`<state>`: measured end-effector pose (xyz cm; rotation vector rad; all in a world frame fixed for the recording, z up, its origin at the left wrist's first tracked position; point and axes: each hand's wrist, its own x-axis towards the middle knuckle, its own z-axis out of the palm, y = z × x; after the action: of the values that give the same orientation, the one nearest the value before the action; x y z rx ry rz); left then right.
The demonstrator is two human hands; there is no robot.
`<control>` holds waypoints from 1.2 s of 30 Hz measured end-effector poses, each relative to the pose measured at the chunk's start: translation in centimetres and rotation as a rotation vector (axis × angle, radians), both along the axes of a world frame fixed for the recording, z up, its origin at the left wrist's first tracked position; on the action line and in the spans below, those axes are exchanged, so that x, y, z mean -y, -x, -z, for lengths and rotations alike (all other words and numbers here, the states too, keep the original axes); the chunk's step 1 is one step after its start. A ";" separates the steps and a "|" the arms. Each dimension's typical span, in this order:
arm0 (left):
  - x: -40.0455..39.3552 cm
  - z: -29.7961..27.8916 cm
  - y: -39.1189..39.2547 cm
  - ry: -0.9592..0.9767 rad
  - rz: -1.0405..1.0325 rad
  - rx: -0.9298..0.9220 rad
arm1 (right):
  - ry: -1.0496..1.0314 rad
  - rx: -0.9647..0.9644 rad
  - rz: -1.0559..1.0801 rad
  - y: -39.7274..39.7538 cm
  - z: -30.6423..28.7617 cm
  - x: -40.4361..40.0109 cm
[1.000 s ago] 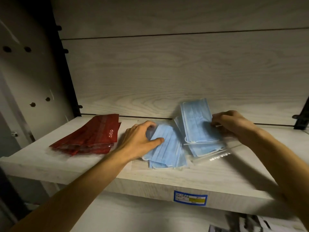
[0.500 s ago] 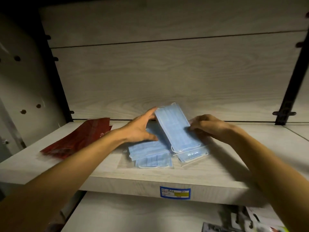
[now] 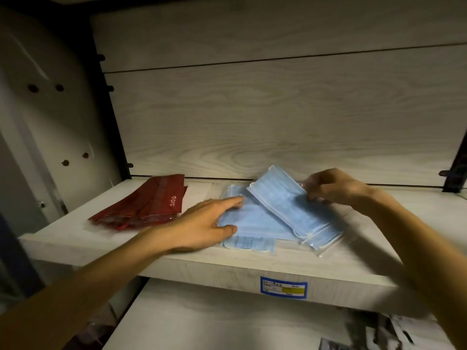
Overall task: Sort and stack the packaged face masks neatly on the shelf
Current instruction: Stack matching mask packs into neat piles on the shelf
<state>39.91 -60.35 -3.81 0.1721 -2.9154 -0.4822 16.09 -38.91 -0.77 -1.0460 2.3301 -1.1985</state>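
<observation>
Several clear packs of blue face masks (image 3: 255, 221) lie in a loose pile on the pale wooden shelf (image 3: 252, 263). My left hand (image 3: 202, 223) rests flat on the left side of the pile, fingers spread over the lower packs. My right hand (image 3: 331, 185) pinches the far edge of the top blue mask pack (image 3: 290, 208), which lies tilted across the pile. A stack of red mask packs (image 3: 149, 205) sits at the shelf's left end, apart from both hands.
A blue and yellow price label (image 3: 283, 287) is stuck on the shelf's front edge. Black shelf brackets (image 3: 454, 173) stand at the right and left rear. A lower shelf (image 3: 202, 322) holds dark items at bottom right.
My left hand has slid down from the top pack's edge to lie flat on the lower packs. The top pack now lies lower and flatter. The camera has shifted.
</observation>
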 end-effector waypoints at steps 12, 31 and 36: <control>0.2 1.2 1.9 0.059 -0.286 -0.208 | -0.181 0.033 -0.090 -2.0 0.0 0.1; -0.7 -0.3 2.9 -0.259 -0.032 0.098 | 0.246 0.180 0.226 3.1 -0.9 -9.0; -0.7 -0.1 3.7 0.037 -0.187 0.080 | 0.199 0.165 0.107 2.3 -1.3 -7.9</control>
<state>36.20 -59.64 -3.70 0.4643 -2.9435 -0.3995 13.83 -30.97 0.50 -0.8552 2.1984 -1.5220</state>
